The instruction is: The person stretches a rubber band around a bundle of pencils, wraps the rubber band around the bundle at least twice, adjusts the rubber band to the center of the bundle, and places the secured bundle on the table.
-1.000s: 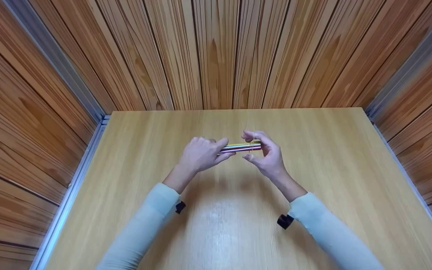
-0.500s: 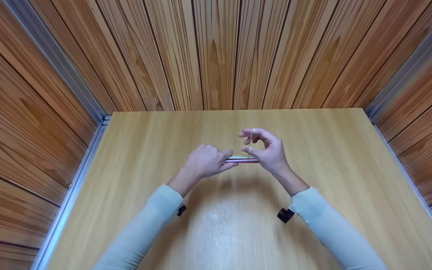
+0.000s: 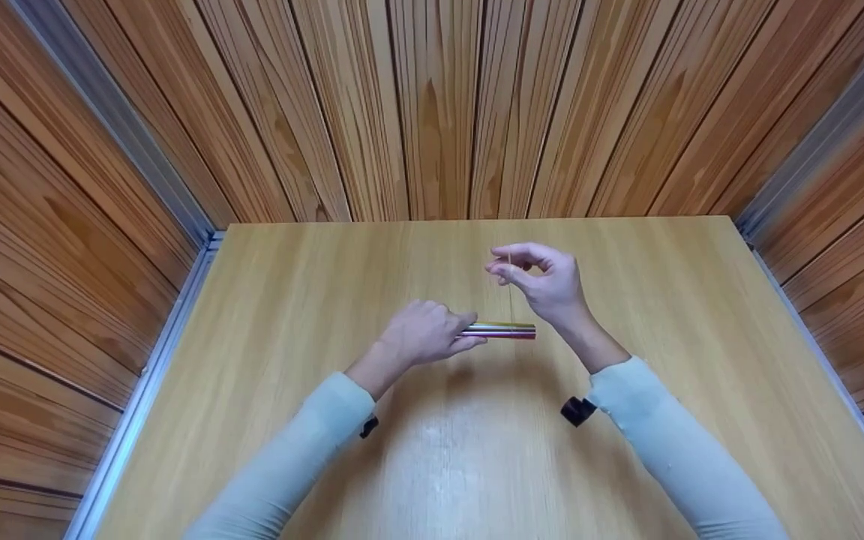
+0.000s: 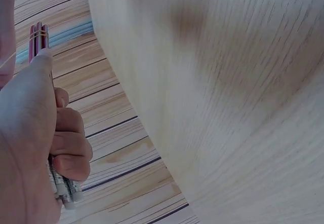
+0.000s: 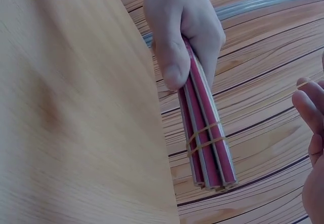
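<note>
My left hand (image 3: 424, 330) grips a bundle of pencils (image 3: 505, 331) near the middle of the table, held above its surface. Red and silver stripes show on the pencils (image 5: 202, 102) in the right wrist view; in the left wrist view pale eraser ends (image 4: 68, 198) stick out below the curled fingers. A thin rubber band (image 5: 205, 144) is wound round the bundle near its free end. One strand of it stretches up to my right hand (image 3: 548, 281), whose curled fingers and thumb hold it above and right of the pencils.
The wooden table (image 3: 289, 262) lies under both hands. Wood-plank walls (image 3: 432, 112) stand behind it and at both sides, with metal rails (image 3: 154, 360) along the edges. A small black camera (image 3: 577, 411) hangs by the right sleeve.
My right hand has moved up and away from the pencils, drawing the rubber band out. My left hand has come slightly nearer and to the right with the bundle, whose end is now uncovered.
</note>
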The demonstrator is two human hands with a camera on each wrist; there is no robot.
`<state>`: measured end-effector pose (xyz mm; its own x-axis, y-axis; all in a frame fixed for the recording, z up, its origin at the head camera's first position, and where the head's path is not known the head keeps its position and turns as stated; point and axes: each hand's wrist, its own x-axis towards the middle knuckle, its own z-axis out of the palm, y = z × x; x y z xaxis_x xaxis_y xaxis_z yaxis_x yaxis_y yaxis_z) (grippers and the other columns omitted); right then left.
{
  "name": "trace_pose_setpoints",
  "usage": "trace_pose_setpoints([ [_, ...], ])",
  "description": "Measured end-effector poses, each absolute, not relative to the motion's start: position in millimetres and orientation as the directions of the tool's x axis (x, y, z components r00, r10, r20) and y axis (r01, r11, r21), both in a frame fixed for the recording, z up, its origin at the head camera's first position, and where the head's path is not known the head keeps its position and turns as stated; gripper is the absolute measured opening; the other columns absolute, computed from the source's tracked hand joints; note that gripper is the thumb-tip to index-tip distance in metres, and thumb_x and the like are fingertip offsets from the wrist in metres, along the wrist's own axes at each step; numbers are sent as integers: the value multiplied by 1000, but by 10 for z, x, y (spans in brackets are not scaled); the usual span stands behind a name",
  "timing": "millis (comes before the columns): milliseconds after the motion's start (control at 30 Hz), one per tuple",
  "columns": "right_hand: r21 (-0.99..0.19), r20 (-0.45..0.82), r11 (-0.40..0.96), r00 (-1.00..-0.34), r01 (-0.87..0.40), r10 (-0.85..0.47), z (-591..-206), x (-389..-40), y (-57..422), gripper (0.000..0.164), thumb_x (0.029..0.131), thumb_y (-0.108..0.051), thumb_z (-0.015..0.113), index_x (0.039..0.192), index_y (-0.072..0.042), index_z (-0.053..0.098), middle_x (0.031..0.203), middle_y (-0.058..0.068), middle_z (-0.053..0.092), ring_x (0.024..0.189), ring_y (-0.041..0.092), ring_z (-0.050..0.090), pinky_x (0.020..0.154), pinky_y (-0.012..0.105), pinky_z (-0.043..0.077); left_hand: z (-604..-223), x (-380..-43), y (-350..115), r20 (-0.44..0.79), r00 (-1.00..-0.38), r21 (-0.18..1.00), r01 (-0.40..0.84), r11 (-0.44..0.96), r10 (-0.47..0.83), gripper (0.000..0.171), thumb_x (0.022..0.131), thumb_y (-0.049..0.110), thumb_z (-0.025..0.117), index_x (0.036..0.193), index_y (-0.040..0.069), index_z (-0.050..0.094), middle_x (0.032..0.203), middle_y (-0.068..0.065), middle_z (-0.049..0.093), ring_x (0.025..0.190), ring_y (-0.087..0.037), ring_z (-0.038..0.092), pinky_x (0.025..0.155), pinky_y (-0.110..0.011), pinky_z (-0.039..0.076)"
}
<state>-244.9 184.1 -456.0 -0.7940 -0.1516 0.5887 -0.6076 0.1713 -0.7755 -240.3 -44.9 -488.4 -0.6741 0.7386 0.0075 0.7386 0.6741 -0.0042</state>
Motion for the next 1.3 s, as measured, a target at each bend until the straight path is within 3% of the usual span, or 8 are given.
trace_pose_setpoints([
  [233,-720,635,159,-734,-676,-243,-4561,-2349,1825,19,89,14,84,107,11,81,99,28,83,97,-6,78,93,16,60,-4886,-2482,-524,47,-702,30,712,702,710,46,117,57,53,121,14,70,70,5,50,57,-11,39,53,-24,25],
  [367,-680,661,124,-677,-723,-323,-4576,-2272,1809,17,92,1,88,108,7,82,101,27,83,104,0,79,103,18,58,-4872,-2562,-620,122,-735,52,676,735,667,46,117,56,53,120,14,72,69,5,46,57,-11,37,53,-25,26],
  [533,-524,766,55,-499,-850,-406,-4616,-2239,1778,34,103,-29,81,101,5,84,96,22,85,103,15,84,101,23,53,-4822,-2683,-731,200,-773,83,626,776,602,43,117,52,55,118,12,70,68,4,42,59,-13,37,55,-28,29],
  [667,-360,844,-21,-316,-933,-434,-4658,-2201,1730,31,108,-23,77,91,1,85,84,15,85,98,25,87,89,34,51,-4827,-2748,-788,224,-801,136,590,796,555,42,117,50,57,114,10,68,69,4,42,60,-14,38,56,-29,29],
  [767,-294,869,-46,-247,-955,-429,-4688,-2158,1687,26,107,-20,78,94,1,86,85,12,86,100,25,88,83,42,50,-4853,-2774,-816,228,-838,209,539,816,495,40,116,50,59,113,11,68,71,4,42,60,-14,38,56,-29,29],
  [967,-272,889,9,-255,-962,-381,-4727,-2097,1633,29,102,-27,84,109,1,87,107,16,88,127,22,82,88,37,51,-4881,-2743,-771,172,-901,393,434,811,399,42,116,54,56,107,13,64,76,2,45,64,-15,41,59,-29,32],
  [1100,-280,906,52,-281,-959,-317,-4779,-2072,1601,40,101,-35,83,113,3,84,128,17,85,142,22,73,106,26,55,-4883,-2689,-691,116,-930,565,351,747,349,40,117,52,55,108,14,64,79,3,49,66,-15,44,61,-29,35],
  [1300,-403,901,29,-402,-915,-163,-4824,-2041,1547,64,103,-40,81,129,17,68,161,6,68,160,20,58,132,36,46,-4853,-2613,-577,126,-951,694,289,660,284,37,117,51,56,114,16,67,79,4,52,65,-14,45,59,-28,35],
])
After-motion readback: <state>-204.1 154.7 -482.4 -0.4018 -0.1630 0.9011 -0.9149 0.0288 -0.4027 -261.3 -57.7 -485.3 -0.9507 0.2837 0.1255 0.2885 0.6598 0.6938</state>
